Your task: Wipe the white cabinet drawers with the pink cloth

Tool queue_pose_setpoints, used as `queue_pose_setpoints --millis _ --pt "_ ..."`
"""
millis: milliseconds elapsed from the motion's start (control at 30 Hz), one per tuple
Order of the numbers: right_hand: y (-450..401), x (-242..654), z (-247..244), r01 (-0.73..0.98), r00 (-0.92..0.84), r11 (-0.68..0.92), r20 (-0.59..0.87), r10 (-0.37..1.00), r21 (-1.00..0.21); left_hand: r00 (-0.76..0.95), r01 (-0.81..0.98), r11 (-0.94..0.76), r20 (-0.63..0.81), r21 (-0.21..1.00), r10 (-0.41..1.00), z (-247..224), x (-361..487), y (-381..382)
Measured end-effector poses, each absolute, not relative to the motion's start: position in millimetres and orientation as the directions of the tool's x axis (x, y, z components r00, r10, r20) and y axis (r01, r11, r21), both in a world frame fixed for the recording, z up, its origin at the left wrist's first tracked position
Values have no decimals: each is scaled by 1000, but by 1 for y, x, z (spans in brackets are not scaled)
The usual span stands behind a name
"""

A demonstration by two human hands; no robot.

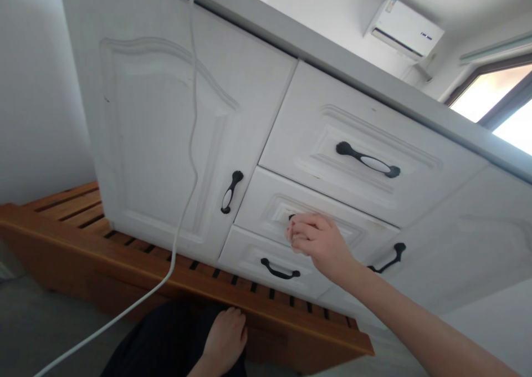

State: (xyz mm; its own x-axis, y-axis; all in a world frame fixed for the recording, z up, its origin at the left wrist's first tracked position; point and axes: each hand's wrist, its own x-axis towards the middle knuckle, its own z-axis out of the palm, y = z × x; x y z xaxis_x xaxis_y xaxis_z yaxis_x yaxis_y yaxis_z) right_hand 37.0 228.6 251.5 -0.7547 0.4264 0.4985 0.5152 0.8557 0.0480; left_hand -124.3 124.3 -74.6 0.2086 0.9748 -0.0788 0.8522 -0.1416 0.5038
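My right hand (313, 237) is in front of the middle drawer (270, 208) of a white cabinet, its fingers curled and pressed together. Most of that drawer's dark handle (291, 217) is hidden behind the fingers; whether they grip it or hold something small cannot be made out. My left hand (226, 332) rests low on my dark-clothed leg, beside the wooden frame, with its fingers bent together and nothing visible in them. Above and below the middle drawer are the top drawer handle (368, 161) and the bottom drawer handle (280, 269). All three drawers look closed.
A white cable (192, 144) hangs across the left cabinet door (162, 138) and runs down to the lower left. The cabinet stands on a slatted wooden frame (174, 277). Another door handle (388, 258) is at the right. An air conditioner (405, 27) and a window are at the upper right.
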Motion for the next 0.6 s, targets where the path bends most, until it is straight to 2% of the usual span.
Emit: queue_pose_setpoints --millis 67,133,233,333,467,533,600 --pt "226 55 254 480 -812 866 442 380 138 210 851 -144 -76 505 975 -75 -125 124" --pt "229 78 254 385 -884 867 397 247 317 215 849 -150 -71 507 974 -75 -124 124" --pt "238 116 248 264 -938 768 340 64 583 224 847 -162 -64 507 972 -75 -121 124" --pt "241 151 240 293 -940 653 335 64 698 234 849 -170 -67 501 970 -74 -118 124" --pt "234 187 225 367 -926 595 340 162 715 249 853 -182 -74 488 966 -72 -116 121" --pt "228 196 216 447 -892 591 384 238 672 246 855 -183 -69 485 967 -72 -115 119" --pt "220 194 209 558 -824 597 472 314 576 237 856 -179 -60 485 970 -73 -113 117"
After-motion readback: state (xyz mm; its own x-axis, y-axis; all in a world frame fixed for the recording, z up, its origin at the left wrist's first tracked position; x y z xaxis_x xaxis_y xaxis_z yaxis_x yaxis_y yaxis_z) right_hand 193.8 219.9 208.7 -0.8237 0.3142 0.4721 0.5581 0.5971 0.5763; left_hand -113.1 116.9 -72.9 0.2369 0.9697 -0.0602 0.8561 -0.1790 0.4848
